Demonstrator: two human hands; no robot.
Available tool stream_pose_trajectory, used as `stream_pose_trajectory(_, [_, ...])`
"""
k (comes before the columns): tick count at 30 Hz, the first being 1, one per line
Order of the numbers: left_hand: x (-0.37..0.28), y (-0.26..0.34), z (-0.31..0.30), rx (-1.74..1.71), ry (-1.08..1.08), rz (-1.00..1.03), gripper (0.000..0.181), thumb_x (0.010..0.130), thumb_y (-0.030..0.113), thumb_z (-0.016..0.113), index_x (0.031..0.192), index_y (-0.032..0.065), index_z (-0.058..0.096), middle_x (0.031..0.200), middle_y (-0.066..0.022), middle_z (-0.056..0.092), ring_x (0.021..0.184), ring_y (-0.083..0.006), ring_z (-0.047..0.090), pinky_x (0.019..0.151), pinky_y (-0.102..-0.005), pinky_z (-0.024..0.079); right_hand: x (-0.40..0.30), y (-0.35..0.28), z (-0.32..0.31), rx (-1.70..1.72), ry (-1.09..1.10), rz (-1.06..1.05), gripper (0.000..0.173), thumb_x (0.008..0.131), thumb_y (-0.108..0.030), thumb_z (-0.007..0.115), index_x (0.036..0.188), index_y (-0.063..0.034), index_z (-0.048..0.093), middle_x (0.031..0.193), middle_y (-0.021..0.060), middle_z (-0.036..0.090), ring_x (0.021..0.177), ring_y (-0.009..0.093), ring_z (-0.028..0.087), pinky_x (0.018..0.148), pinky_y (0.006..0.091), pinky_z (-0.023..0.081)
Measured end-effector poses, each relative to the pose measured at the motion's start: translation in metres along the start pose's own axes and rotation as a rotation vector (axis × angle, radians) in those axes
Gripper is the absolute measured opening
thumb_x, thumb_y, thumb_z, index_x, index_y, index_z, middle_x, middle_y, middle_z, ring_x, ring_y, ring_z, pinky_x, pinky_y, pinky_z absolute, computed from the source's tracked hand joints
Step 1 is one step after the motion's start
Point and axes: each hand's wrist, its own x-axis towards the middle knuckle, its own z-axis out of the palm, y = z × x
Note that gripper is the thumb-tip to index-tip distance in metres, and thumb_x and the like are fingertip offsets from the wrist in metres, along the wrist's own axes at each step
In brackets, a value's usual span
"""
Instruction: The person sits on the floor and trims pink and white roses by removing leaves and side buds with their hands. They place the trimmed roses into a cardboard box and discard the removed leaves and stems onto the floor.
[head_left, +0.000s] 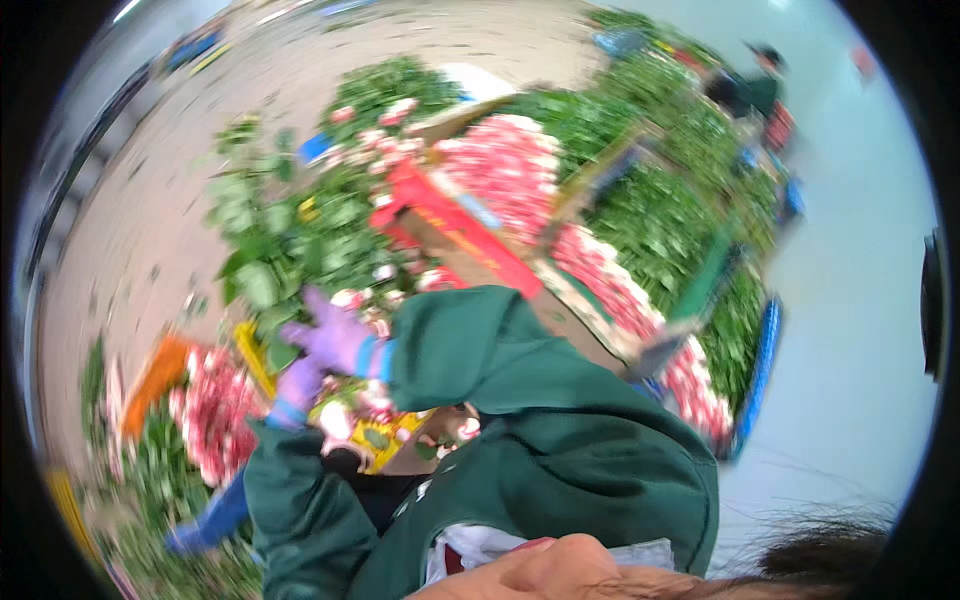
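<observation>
My right hand, in a purple glove with a blue band at the wrist, reaches across to the left with its fingers apart against green rose leaves. Just below it, my left hand wears a matching glove. Its fingers are partly hidden behind the right hand and the leaves, so any grip there cannot be made out. Pink and white roses lie close by the right wrist. Beneath the hands, a yellow strip and a yellow box edge show among loose blooms and leaves. The picture is blurred.
A red panel bearing writing stands ahead. Massed pink roses and leafy stems fill the area beyond and right. More pink roses lie left beside an orange piece. Another person is far right.
</observation>
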Motion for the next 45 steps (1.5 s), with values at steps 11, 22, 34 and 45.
stream_pose_trajectory(11, [-0.054,0.187,0.201,0.493,-0.17,0.476,0.028,0.092,0.011,0.058,0.116,-0.0029,0.056,0.099,-0.0038,0.063,0.086,-0.0084,0.057,0.076,-0.023,0.047,-0.15,-0.001,-0.297,0.391,0.579,-0.398,0.055,0.08,0.01,0.058,0.13,-0.0026,0.039,0.1,0.0111,0.062,0.089,0.019,0.065,0.074,0.0325,0.056])
stream_pose_trajectory(22, [-0.02,0.108,0.217,0.616,-0.163,0.054,0.025,0.097,0.023,0.056,0.108,0.0002,0.059,0.092,-0.0009,0.061,0.083,-0.0079,0.055,0.076,-0.0225,0.046,-0.468,0.168,-0.587,-0.292,1.248,-0.054,0.068,0.085,-0.015,0.069,0.141,0.0024,0.034,0.139,0.015,0.045,0.12,0.023,0.047,0.099,0.0311,0.04])
stream_pose_trajectory(34, [-0.052,0.113,0.247,0.769,-0.116,-0.109,0.035,0.098,0.033,0.05,0.122,0.0084,0.056,0.099,0.0013,0.062,0.085,-0.0064,0.054,0.072,-0.0198,0.041,-0.506,0.456,-0.597,0.124,1.119,0.525,0.084,0.082,-0.023,0.071,0.148,-0.0029,0.023,0.141,0.0185,0.042,0.118,0.029,0.05,0.099,0.0375,0.04])
stream_pose_trajectory(45, [-0.05,0.096,0.241,0.846,-0.184,0.019,0.034,0.095,0.032,0.055,0.11,0.0027,0.062,0.091,-0.0046,0.066,0.086,-0.0119,0.061,0.079,-0.029,0.049,-0.509,0.465,-0.624,-0.885,0.585,1.309,0.08,0.086,-0.071,0.038,0.134,-0.0074,0.049,0.121,0.0305,0.055,0.108,0.047,0.055,0.088,0.0537,0.045])
